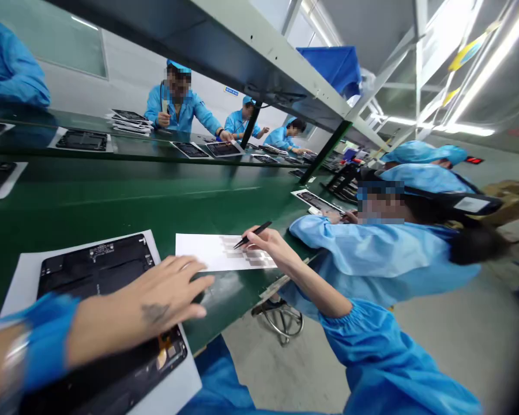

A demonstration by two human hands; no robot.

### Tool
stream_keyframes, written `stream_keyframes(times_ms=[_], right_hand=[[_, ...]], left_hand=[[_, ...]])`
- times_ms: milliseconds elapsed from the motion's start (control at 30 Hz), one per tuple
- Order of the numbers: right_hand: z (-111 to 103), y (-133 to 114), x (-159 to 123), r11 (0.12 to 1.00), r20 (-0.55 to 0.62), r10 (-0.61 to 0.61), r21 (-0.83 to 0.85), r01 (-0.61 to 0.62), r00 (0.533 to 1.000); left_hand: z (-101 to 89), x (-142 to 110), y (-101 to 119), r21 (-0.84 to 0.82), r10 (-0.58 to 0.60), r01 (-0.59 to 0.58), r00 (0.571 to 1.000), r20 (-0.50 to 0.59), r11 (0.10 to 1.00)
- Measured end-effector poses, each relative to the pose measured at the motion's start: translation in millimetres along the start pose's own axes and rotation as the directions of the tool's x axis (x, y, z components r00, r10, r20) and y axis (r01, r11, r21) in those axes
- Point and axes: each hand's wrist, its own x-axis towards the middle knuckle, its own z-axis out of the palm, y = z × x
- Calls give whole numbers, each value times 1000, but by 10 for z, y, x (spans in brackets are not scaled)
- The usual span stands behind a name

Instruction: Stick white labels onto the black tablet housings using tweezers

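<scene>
The view is strongly tilted. My left hand [164,291] lies flat with fingers apart on a black tablet back housing [95,271], which rests on a white sheet [21,302]. A copper-coloured part [166,353] shows near the housing's lower edge. My right hand [263,242] pinches black tweezers [253,234], their tips over a white card [199,252] bearing grey adhesive strips [246,253]. The tips seem very near the strips, but contact cannot be told.
A green workbench [112,196] runs across the view under a metal shelf [259,52]. Beyond it, co-workers in blue sit with several black panels and a stack [130,122]. A neighbouring co-worker's hand [337,216] rests on another panel [318,202]. A stool base [283,323] stands below.
</scene>
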Motion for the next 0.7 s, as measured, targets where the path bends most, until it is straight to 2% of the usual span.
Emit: stream_keyframes(times_ms=[33, 100, 200, 300, 433, 700], right_hand=[[-39, 37, 1, 1000, 7, 26, -16, -26, 1000], [-84, 83, 11, 998, 21, 46, -41, -45, 999], [-105, 107, 31, 996, 39, 48, -78, -45, 998], [-104, 115, 60, 993, 46, 62, -103, -57, 997], [-80, 113, 98, 989, 47, 106, -106, -101, 993], [-122, 53, 112, 980, 69, 171, -114, -163, 983]], left_hand=[[-45, 240, -49, -2, 30, -30, 999, 12, 1000], [-19, 602, -134, -17, 50, -48, 995, 87, 999], [160, 834, -203, -61, 18, -7, 982, 189, 998], [271, 827, -211, -106, -1, 24, 978, 210, 994], [286, 776, -212, -130, -7, 31, 983, 184, 991], [418, 787, -286, -141, 43, -29, 994, 99, 990]])
